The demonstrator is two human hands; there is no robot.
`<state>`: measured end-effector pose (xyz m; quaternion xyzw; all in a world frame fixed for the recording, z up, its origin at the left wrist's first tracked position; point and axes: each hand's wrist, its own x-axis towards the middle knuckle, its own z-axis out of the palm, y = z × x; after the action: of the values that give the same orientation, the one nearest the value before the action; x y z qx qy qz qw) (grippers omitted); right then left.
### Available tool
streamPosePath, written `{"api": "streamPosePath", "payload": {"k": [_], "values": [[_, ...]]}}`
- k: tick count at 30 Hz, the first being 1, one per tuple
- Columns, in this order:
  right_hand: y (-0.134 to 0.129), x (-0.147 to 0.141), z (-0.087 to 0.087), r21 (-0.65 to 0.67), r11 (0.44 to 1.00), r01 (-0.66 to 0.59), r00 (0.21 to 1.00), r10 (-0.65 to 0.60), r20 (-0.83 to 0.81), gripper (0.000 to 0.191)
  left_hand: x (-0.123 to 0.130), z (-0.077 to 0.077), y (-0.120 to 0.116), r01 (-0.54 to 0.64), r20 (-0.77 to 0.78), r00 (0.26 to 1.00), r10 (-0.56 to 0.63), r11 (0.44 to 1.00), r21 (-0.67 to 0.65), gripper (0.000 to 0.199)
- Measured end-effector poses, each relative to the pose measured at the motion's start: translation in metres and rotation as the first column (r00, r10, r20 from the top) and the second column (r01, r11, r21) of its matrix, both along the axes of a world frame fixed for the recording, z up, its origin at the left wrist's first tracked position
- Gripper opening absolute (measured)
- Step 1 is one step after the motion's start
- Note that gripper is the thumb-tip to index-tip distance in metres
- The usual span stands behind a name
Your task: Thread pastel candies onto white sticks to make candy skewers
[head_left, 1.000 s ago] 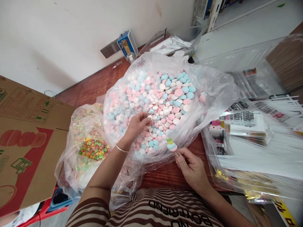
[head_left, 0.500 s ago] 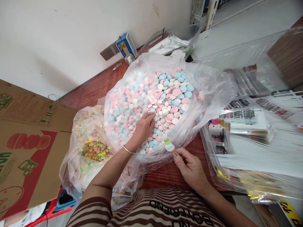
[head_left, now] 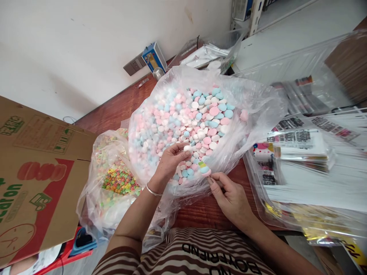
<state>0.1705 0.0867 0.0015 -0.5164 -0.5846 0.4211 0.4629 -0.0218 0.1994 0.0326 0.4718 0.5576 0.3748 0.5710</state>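
A large clear plastic bag (head_left: 246,130) lies spread out with many pink, blue and white disc-shaped candies (head_left: 200,131) in it. Above them, my left hand (head_left: 172,158) pinches a white candy (head_left: 187,148) between thumb and fingertips. At the bag's near edge, my right hand (head_left: 231,198) grips the lower end of a small stack of candies (head_left: 204,169). Yellow-green pieces top that stack, with a blue and a pink disc below them. Whether a stick runs through it is hidden. The two hands are apart.
To the left, another clear bag (head_left: 94,183) holds small colourful rings (head_left: 119,179), beside a cardboard box (head_left: 51,168). On the right stands a clear plastic bin (head_left: 255,202) of printed packaging (head_left: 304,147). A blue box (head_left: 154,57) stands by the wall on the wooden table (head_left: 114,103).
My left hand has drawn back slightly from the pile and now has a white candy in its fingertips. My right hand has barely moved, still holding the candy stack.
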Motion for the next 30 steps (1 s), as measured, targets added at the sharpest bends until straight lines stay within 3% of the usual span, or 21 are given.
{"api": "streamPosePath", "payload": {"k": [4,18,30], "values": [[0.005,-0.002,0.007,0.017,0.998,-0.062,0.993,0.06,0.097,0.021,-0.001,0.005,-0.022,-0.023,0.136,0.99,0.035,0.996,-0.091,0.048],[0.0,-0.006,0.015,-0.098,0.988,-0.122,0.989,0.13,0.074,0.025,0.0,0.006,-0.035,-0.047,0.053,0.998,0.045,0.998,0.033,0.041],[-0.001,-0.021,0.017,-0.048,0.998,-0.035,0.999,0.035,0.004,0.023,0.006,0.001,-0.041,0.039,-0.075,0.997,-0.023,0.976,0.215,0.023]]}}
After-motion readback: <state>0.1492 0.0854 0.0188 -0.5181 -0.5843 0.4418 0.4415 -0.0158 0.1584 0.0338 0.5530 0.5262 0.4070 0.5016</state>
